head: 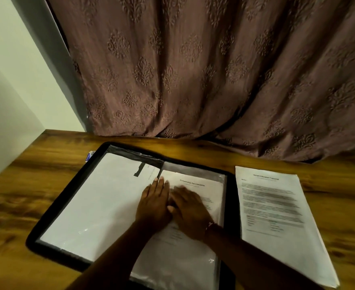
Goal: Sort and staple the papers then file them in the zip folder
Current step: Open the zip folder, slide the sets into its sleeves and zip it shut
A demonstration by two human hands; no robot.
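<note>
Both hands press flat, grasping nothing: left hand [153, 204] and right hand [190, 210] partly cover the printed document [193, 183] in the open zip folder [67, 197] (right side). Second paper set [277, 216] lies just right of it on the wooden table [26, 185].

One wide-angle camera, worn on the person's head, looked forward and down from close above the desk [26, 185]. It faced the curtain [193, 70] behind the desk; the zip folder [54, 208] sat low in the centre, nearest the lens.
</note>
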